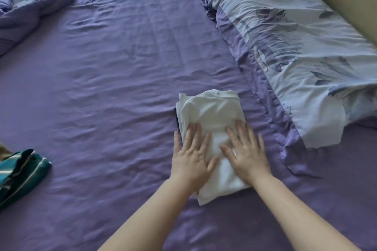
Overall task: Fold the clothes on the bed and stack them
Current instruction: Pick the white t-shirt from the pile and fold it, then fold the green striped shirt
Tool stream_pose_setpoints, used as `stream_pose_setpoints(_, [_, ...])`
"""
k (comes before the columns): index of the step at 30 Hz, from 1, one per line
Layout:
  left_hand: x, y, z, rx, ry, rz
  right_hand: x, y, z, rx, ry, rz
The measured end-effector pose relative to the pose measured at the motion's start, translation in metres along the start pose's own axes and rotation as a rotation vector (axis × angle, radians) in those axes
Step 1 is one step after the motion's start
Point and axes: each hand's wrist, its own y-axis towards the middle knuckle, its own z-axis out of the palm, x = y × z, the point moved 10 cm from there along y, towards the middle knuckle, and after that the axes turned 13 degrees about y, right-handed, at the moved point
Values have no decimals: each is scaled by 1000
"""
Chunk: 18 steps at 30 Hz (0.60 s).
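On the purple sheet [102,87], beside the flowered pillow [295,47], lies a folded white shirt [212,112]. The left hand [191,157] and right hand [247,155] press it flat-fingered, gripping nothing, likely smoothing creases. A striped teal garment [22,171] waits well apart, unfolded.

You see the bed under soft, even daylight, neither bright nor dim, with a cool violet cast. No hard shadows fall; only faint shading sits in the creases of the sheet [114,79] and beneath your forearms. The white shirt [212,112] is close to overexposed, its folds washed pale. The wide lens bends the edges, and the whole picture looks slightly soft.
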Motion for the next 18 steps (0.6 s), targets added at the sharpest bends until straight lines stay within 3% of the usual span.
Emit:
stream_pose_setpoints(9, [3,9,27,198,-111,51,-16,9,20,160,-142,157])
stream_pose_setpoints(14, [15,-19,-5,221,-131,139,35,-11,-6,10,-92,227])
stream_pose_setpoints(18, [66,-76,-4,289,-100,31,98,-38,15,105,-7,198])
